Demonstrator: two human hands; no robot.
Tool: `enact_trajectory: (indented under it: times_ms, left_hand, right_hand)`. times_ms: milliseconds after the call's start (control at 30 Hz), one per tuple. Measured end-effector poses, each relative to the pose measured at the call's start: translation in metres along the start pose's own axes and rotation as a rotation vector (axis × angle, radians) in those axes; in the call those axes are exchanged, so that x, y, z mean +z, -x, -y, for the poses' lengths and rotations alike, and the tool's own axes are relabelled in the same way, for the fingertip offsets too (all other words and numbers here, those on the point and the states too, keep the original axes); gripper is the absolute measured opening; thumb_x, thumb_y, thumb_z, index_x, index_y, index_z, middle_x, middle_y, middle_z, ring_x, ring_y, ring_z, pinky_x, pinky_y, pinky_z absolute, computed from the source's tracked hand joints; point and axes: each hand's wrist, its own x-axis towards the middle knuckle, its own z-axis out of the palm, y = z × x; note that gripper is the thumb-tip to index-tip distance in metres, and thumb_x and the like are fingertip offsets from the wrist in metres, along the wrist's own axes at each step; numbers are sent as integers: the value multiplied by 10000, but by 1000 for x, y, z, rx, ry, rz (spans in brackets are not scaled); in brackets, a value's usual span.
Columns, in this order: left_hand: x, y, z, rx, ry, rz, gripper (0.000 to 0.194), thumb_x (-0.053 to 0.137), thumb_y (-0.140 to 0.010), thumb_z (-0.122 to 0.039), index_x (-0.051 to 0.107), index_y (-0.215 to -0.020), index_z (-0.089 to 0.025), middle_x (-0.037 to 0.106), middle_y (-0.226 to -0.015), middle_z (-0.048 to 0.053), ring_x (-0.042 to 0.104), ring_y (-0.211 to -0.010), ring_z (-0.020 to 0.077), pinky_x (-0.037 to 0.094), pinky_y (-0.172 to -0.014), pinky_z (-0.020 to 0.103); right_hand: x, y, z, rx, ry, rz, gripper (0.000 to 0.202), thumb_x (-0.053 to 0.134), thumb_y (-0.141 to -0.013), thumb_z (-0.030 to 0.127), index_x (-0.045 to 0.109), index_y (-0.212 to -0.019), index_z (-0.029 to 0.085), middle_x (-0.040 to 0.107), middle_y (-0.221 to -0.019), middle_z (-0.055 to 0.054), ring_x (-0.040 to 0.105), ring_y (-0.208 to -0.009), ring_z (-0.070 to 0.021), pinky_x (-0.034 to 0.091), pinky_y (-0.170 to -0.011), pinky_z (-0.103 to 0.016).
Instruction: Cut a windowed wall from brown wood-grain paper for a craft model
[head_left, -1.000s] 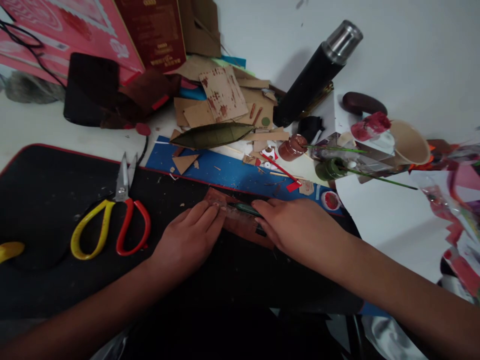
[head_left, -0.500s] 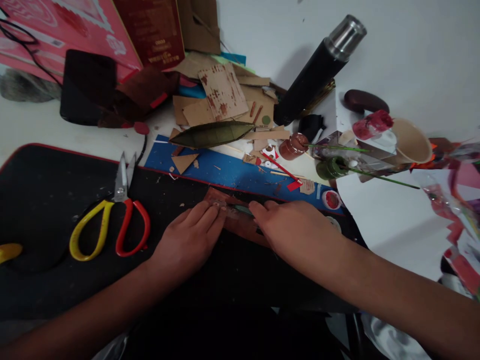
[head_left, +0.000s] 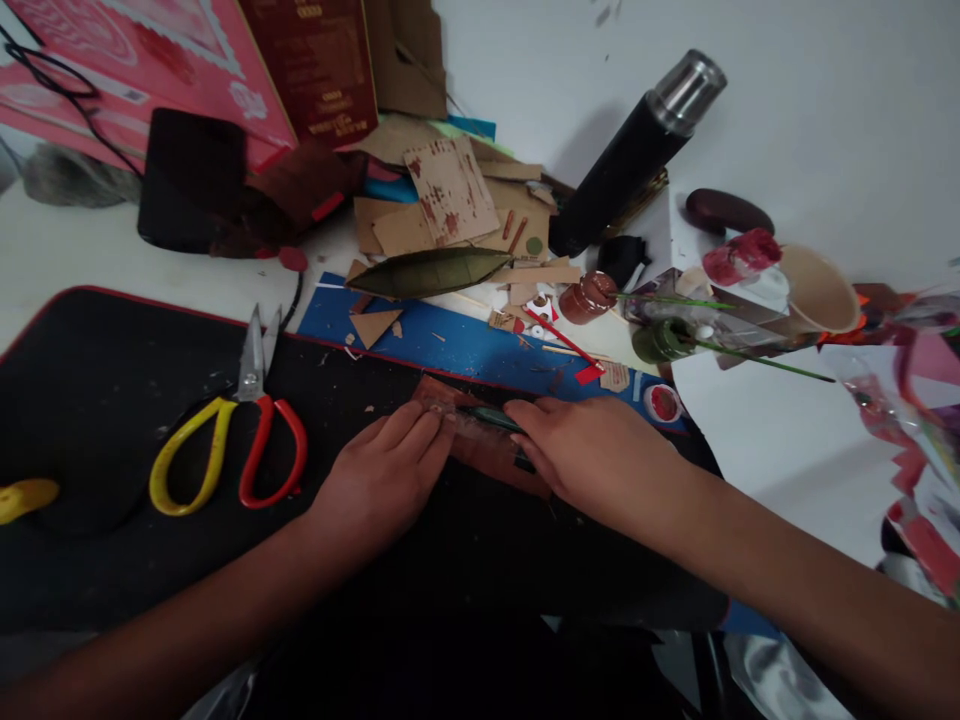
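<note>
A reddish-brown painted piece of cardboard [head_left: 491,467] lies on the black mat below the blue strip. Along it runs a clear plastic strip [head_left: 474,432], which looks like a ruler. My left hand [head_left: 386,465] presses the strip's left end down, its fingers bent and close together. In my right hand [head_left: 592,450] is a slim dark-green tool [head_left: 491,416], probably a utility knife, held low along the strip with its tip toward my left fingers. Its blade cannot be made out. The right palm and fingers hide part of the cardboard's right end.
Scissors [head_left: 253,380] with yellow and red handles lie open on the mat [head_left: 97,400], left of my hands. Beyond the blue strip [head_left: 435,338] are a green leaf-shaped boat [head_left: 427,272], cardboard scraps, brown paint [head_left: 589,300] and green paint [head_left: 661,342] jars, and a black flask [head_left: 626,160].
My right hand and the green tool have shifted slightly along the strip, and more of the tool shows. The left hand stays in place. The whole view has moved a little.
</note>
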Motion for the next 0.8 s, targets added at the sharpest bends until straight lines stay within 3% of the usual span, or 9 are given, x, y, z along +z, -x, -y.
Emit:
enact_trajectory:
  times_ms: [500,800]
  left_hand:
    - [2,0,0,-8,19,-26,287,553,-947,-91,706,-1187,-54,749,-1111,142,680,-1056,302,626,-833,397]
    - [1,0,1,-6,-7,-15,278,532,-961,-98,724,-1162,-89,751,-1123,144,689,-1049,284,625,-812,375]
  right_hand:
    - [0,-7,7,0,-21,4,174,548,-1010,198,655,-1146,174,763,-945,-74,663,-683,-187,261,-556,-336]
    - [2,-10,6,7,-7,2,189,563,-990,174,653,-1156,175,763,-947,-73,661,-672,-196,214,-547,-345]
